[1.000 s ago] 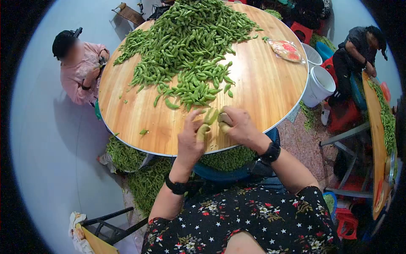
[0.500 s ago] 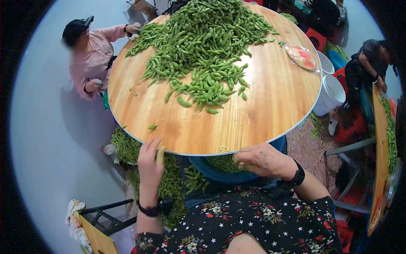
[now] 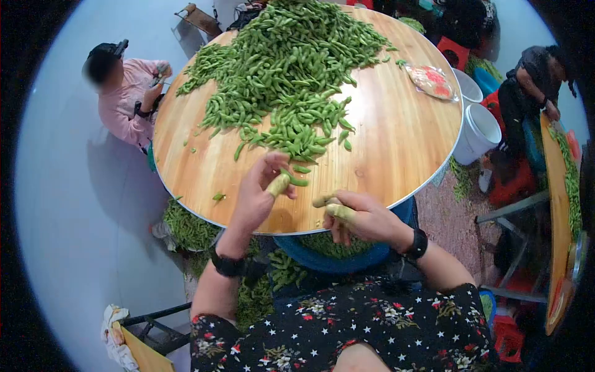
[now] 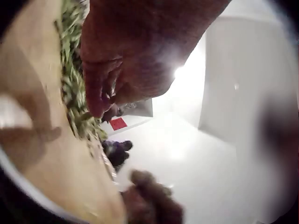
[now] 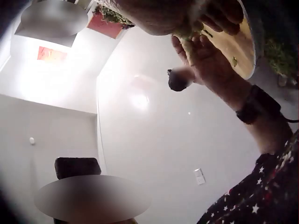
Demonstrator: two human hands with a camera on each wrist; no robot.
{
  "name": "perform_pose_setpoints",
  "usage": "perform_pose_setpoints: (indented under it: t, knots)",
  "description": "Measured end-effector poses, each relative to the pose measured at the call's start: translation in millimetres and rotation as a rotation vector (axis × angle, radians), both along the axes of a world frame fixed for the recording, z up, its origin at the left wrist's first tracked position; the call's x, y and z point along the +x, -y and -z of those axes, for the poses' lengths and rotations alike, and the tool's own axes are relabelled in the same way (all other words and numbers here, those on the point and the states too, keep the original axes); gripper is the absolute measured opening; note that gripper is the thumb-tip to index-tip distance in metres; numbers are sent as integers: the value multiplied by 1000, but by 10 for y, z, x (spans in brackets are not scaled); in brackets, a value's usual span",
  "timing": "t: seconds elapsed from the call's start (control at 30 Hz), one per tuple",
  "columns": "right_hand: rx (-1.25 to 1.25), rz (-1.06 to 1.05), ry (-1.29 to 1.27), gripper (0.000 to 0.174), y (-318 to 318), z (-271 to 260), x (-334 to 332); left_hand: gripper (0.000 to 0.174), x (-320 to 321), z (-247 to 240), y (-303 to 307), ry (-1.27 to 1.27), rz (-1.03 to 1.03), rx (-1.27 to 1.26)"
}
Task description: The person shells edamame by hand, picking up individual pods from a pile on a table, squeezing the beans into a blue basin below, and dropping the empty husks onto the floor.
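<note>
My left hand, its thumb in a yellowish-green cover, pinches a curved green soybean pod over the near part of the round wooden table. Another pod lies just beyond it. To the right, near the table's front edge, my right hand hangs with loosely bent fingers and nothing visible in them; its thumb and index finger wear covers too. A large heap of pods spreads over the far side. The right wrist view shows my left hand beside my right hand.
A blue basin with green contents stands below the table's front edge. More pods are piled at lower left. A clear bag lies at the table's right, near white buckets. A person in pink is at the left.
Both hands worked together on a pod, then parted to the table's front edge. Now the left hand has reached forward and taken a pod, while the right has come back over the edge.
</note>
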State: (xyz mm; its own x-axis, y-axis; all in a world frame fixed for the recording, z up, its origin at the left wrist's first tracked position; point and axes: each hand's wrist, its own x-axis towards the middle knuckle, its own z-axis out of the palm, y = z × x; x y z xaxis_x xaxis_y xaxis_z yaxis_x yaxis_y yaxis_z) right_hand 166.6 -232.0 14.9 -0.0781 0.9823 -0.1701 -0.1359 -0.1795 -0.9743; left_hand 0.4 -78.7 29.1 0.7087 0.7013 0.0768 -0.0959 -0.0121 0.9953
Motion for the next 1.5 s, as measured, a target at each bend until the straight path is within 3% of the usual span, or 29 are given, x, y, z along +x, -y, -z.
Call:
perform_pose_setpoints:
  t: [0.13,0.2,0.23,0.3,0.33,0.67,0.73,0.83,0.87,0.9,0.93,0.97,1.0,1.03,1.1,1.17,1.2,1.27,1.4,1.5]
  knots:
    - [-10,13,-174,27,-62,-9,-82,18,-12,287,360,110,77,-119]
    - [37,92,-151,25,-85,82,-113,25,-4,347,445,-74,-80,182]
    - [35,94,-152,25,-97,128,-111,25,6,348,449,-75,-78,180]
    - [61,145,-78,24,-110,184,-100,28,25,331,456,-159,-110,677]
    - [58,148,-78,24,-109,178,-96,32,26,309,469,-173,-104,749]
    - [116,154,11,20,-81,132,-83,39,-2,290,570,-248,-62,509]
    - [115,156,3,17,-48,92,-77,41,-23,213,571,-211,-6,768]
    - [121,94,-41,17,39,9,-55,38,-67,109,652,-138,27,866]
    - [30,43,-201,17,66,-29,-32,38,-81,116,667,-139,29,863]
    - [-61,-6,-361,17,83,-48,-15,37,-97,122,680,-137,71,291]
    - [-63,-1,-363,17,78,-19,1,35,-112,125,689,-129,107,-283]
    - [-97,-26,-507,16,53,44,27,35,-109,174,664,-129,110,-283]
    - [-127,-51,-649,17,26,98,54,35,-91,269,602,30,218,-503]
    - [-127,-48,-648,17,7,136,72,34,-72,340,549,192,324,-724]
    - [-146,-37,-623,20,-25,188,84,36,-40,363,529,195,336,-728]
    - [-131,37,-529,19,-55,175,68,30,25,343,566,-200,-11,118]
    - [-116,111,-437,18,-73,164,53,30,51,343,541,-198,-14,120]
    - [-71,135,-290,18,-101,98,6,22,114,341,464,-180,-165,1096]
    - [-49,165,22,19,-145,-15,-41,22,182,240,496,-294,-193,1209]
    - [-41,195,-82,17,-187,15,-24,32,224,263,494,-329,-207,1218]
